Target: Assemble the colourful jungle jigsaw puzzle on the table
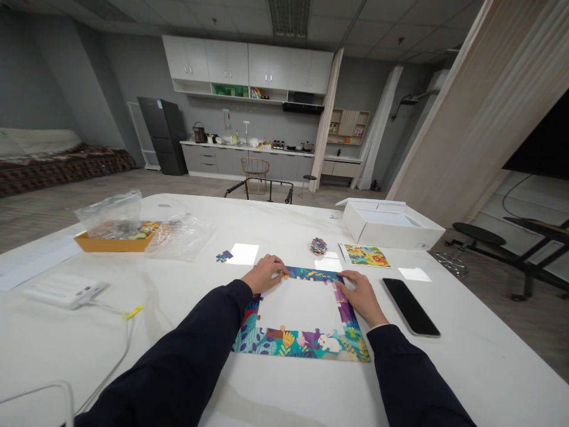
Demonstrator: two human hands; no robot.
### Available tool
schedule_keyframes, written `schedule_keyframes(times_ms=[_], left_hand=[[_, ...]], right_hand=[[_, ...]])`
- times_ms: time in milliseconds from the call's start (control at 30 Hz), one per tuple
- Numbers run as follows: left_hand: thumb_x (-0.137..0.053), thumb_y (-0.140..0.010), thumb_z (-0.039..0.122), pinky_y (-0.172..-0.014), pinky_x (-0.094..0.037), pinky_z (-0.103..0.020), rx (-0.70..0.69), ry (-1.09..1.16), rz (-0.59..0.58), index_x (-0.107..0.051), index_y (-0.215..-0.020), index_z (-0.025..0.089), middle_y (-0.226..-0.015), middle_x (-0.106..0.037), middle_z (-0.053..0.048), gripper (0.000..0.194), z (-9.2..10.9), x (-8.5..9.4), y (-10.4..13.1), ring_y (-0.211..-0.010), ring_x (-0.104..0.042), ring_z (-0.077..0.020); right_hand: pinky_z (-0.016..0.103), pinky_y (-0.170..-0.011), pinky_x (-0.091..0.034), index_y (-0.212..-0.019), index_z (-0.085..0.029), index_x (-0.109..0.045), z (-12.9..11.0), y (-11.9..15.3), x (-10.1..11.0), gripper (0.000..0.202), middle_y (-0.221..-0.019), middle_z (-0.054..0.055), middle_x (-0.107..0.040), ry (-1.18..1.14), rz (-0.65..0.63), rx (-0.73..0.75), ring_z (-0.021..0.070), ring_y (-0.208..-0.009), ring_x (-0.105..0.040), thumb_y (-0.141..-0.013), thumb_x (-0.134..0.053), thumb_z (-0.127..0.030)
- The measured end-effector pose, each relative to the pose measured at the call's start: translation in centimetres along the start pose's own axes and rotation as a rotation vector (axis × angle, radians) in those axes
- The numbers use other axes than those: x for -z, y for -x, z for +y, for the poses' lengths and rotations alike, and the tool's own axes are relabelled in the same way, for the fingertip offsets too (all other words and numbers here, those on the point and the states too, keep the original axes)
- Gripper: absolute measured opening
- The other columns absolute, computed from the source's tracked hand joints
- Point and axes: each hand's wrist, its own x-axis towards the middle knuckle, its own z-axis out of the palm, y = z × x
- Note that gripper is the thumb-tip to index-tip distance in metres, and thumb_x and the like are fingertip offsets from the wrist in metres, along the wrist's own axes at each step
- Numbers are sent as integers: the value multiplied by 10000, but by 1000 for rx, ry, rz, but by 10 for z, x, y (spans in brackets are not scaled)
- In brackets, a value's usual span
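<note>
A jigsaw puzzle border (pixel 306 344) lies flat on the white table, a joined ring of colourful pieces with a white rabbit and plants along its near side. White tabletop shows through its middle. At the far left corner, my left hand (pixel 265 274) has its fingers closed on the border; the fingertips hide part of that corner. My right hand (pixel 363 298) grips the far right corner, with thumb and fingers bent over the edge. Beyond the border stands a small stack of puzzle pieces (pixel 318 247). A few joined dark blue pieces (pixel 224 256) lie to the left.
A phone (pixel 411 306) lies right of the puzzle. Behind it are a picture card (pixel 367 255) and a white box (pixel 391 225). On the left are an orange tray (pixel 113 243), crumpled clear plastic (pixel 182 237), and a white power adapter (pixel 66 292) with a cable.
</note>
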Motion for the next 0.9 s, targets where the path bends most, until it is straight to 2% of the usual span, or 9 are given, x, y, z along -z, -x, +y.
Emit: schedule_keyframes(times_ms=[367, 467, 567, 667, 733, 800, 900], left_hand=[[-632, -876, 153, -992, -499, -412, -9, -58, -10, -792, -1011, 279, -1086, -686, -68, 244, 4, 2, 2, -1058, -624, -256], [-649, -877, 186, -1002, -502, -420, -23, -54, -17, -768, -1088, 294, -1118, -691, -60, 265, 3, 4, 5, -1081, -623, -259], [-680, -867, 252, -1048, -488, -442, -8, -43, 97, -686, -1223, 272, -1202, -691, -63, 357, -8, 16, 16, -1143, -608, -270], [-592, -897, 228, -1076, -471, -450, 124, -88, 322, -646, -1203, 238, -1204, -697, -69, 311, -33, 40, 37, -1166, -605, -262], [-544, -877, 171, -1059, -477, -442, 278, -160, 415, -640, -1149, 236, -1147, -709, -63, 296, -51, 56, 54, -1128, -618, -259], [-582, -839, 181, -1041, -476, -455, 462, -252, 450, -630, -1142, 240, -1150, -703, -68, 312, -66, 68, 70, -1132, -611, -284], [-695, -795, 312, -1015, -460, -504, 715, -356, 447, -595, -1206, 233, -1237, -675, -108, 431, -80, 75, 84, -1209, -558, -362]], right_hand=[[476, -1076, -457, -1069, -230, -792, 1, 1, -2, 326, -1210, 103, -718, 37, -19, -2, 296, -1128, -643, -874, -646, -446], [476, -1085, -450, -1116, -225, -778, -1, 2, -1, 357, -1224, 105, -720, 29, -16, -3, 297, -1152, -635, -894, -615, -452], [478, -1074, -460, -1244, -196, -724, -2, 3, 0, 449, -1258, 114, -718, -1, 2, -19, 302, -1173, -624, -913, -570, -457], [483, -1063, -472, -1271, -173, -706, -1, 3, -1, 495, -1246, 123, -726, -27, 17, -47, 310, -1168, -625, -908, -556, -474], [488, -1071, -468, -1256, -173, -712, 0, 3, -1, 498, -1237, 124, -731, -32, 21, -60, 316, -1171, -627, -898, -559, -483], [493, -1073, -467, -1247, -175, -718, 1, 3, -1, 501, -1237, 123, -733, -37, 17, -71, 321, -1178, -629, -891, -560, -491], [503, -1062, -478, -1236, -175, -726, 1, 3, 0, 516, -1239, 130, -734, -48, 12, -87, 329, -1181, -635, -875, -564, -507]])
